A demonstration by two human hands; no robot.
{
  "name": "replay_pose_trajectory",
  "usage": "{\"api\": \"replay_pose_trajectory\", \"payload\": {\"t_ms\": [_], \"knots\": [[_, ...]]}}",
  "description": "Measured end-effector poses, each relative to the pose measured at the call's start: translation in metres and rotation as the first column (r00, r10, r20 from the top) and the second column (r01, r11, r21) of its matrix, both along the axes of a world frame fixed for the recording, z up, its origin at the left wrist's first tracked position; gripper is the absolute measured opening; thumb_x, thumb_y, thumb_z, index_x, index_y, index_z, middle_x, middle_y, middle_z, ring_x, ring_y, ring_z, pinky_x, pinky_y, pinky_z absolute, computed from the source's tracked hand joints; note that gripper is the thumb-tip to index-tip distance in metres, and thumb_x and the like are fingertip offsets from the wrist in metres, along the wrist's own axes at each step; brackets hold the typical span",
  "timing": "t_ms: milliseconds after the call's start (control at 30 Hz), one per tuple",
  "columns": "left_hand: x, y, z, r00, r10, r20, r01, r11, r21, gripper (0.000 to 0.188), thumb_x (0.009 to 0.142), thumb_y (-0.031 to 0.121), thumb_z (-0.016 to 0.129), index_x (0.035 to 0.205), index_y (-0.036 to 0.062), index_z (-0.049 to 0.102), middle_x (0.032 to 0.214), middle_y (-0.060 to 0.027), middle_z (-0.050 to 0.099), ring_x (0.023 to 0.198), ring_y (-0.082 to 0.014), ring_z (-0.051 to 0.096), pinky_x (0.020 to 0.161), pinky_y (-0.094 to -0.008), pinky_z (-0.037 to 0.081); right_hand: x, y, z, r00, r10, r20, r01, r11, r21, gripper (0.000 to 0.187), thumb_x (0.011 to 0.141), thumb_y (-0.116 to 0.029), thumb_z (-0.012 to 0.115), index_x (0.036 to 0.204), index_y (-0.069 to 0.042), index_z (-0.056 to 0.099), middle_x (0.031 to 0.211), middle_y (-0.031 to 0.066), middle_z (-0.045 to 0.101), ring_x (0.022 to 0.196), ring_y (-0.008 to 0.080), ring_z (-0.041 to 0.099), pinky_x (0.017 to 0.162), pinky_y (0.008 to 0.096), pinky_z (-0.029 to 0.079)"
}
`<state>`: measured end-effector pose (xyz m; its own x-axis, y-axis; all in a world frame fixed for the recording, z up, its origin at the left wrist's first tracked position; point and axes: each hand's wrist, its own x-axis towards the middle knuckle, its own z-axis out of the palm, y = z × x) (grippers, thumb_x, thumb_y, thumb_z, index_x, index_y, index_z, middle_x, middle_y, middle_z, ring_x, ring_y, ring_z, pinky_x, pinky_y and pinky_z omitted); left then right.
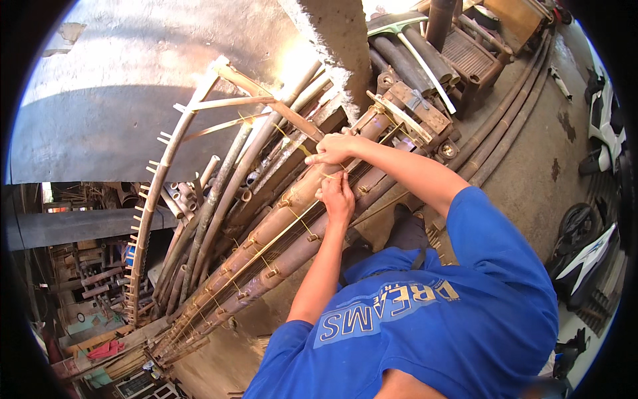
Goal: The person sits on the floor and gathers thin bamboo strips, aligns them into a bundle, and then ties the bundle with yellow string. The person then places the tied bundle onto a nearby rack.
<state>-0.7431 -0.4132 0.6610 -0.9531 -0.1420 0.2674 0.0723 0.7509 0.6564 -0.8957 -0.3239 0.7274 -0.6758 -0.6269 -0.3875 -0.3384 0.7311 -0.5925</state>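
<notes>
Two long brown bamboo poles run diagonally from the lower left up to my hands. Short wooden pegs stick out along them, and thin yellow cord is tied around them at intervals. My left hand is closed in a pinch at the near side of the upper pole, with a bit of yellow cord at its fingertips. Just above it, my right hand reaches over the same pole with its fingers bent in; what they hold is hidden. A bamboo strip of the curved frame ends beside my right hand.
The curved bamboo frame with pegs leans at the left among loose poles. A wooden block sits at the poles' upper end. Thick tubes are stacked behind it. Long poles lie on the floor, and motorbike parts stand at right.
</notes>
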Motion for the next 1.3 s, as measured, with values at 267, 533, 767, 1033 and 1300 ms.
{"api": "replay_pose_trajectory", "payload": {"t_ms": [267, 533, 767, 1033, 1300], "knots": [[0.007, -0.015, 0.011, 0.995, 0.092, 0.044, -0.091, 0.996, -0.014, 0.014, 0.095, 0.023, 0.061, 0.098, 0.0133, 0.072, 0.083, -0.0073, 0.069, 0.083, -0.0266, 0.06, 0.083, -0.042, 0.031, 0.174, 0.079, 0.058, 0.951, 0.307, -0.048, -0.288, 0.813, -0.505, 0.036, 0.094, -0.028, 0.053, 0.072, -0.001, 0.06, 0.073, 0.0235, 0.061, 0.069, 0.04, 0.058, 0.066, 0.0477, 0.048], [-0.126, -0.028, 0.086, 0.999, -0.015, 0.041, -0.012, 0.805, 0.594, 0.021, 0.102, 0.017, 0.052, 0.094, 0.0021, 0.063, 0.069, 0.0004, 0.056, 0.06, -0.0067, 0.049, 0.057, -0.0223, 0.04, 0.202, 0.153, -0.018, 0.612, 0.04, 0.79, 0.759, 0.253, -0.6, 0.04, 0.1, -0.031, 0.051, 0.068, -0.009, 0.057, 0.061, -0.0005, 0.054, 0.056, 0.0147, 0.048, 0.065, 0.038, 0.049], [-0.178, -0.066, 0.018, 0.814, 0.065, 0.577, 0.214, 0.89, -0.403, 0.027, 0.092, 0.026, 0.055, 0.101, 0.0056, 0.07, 0.107, -0.0229, 0.069, 0.103, -0.0386, 0.066, 0.089, -0.05, 0.052, 0.354, 0.443, -0.109, -0.401, -0.9, 0.169, 0.916, -0.398, 0.053, 0.047, 0.103, -0.037, 0.047, 0.072, -0.004, 0.058, 0.065, 0.0072, 0.056, 0.061, 0.0217, 0.053, 0.086, 0.0475, 0.052], [-0.096, 0.107, 0.032, 0.921, -0.187, 0.343, 0.224, 0.972, -0.07, 0.024, 0.095, 0.025, 0.057, 0.112, 0.0091, 0.064, 0.106, -0.0161, 0.07, 0.103, -0.0359, 0.064, 0.089, -0.055, 0.042, 0.224, 0.245, -0.103, 0.401, -0.506, 0.763, 0.911, 0.308, -0.275, 0.023, 0.098, -0.019, 0.057, 0.106, 0.0, 0.067, 0.092, 0.0103, 0.07, 0.084, 0.0174, 0.067, 0.071, 0.0316, 0.053], [-0.092, 0.148, 0.026, 0.964, -0.013, 0.264, 0.052, 0.988, -0.143, 0.023, 0.09, 0.025, 0.066, 0.109, 0.0137, 0.061, 0.106, -0.0083, 0.066, 0.111, -0.028, 0.055, 0.095, -0.0532, 0.03, 0.11, 0.161, 0.013, 0.319, -0.72, 0.616, 0.416, -0.478, -0.774, 0.011, 0.094, -0.022, 0.053, 0.091, -0.013, 0.058, 0.087, 0.0063, 0.058, 0.079, 0.0171, 0.054, 0.078, 0.031, 0.047]]}}
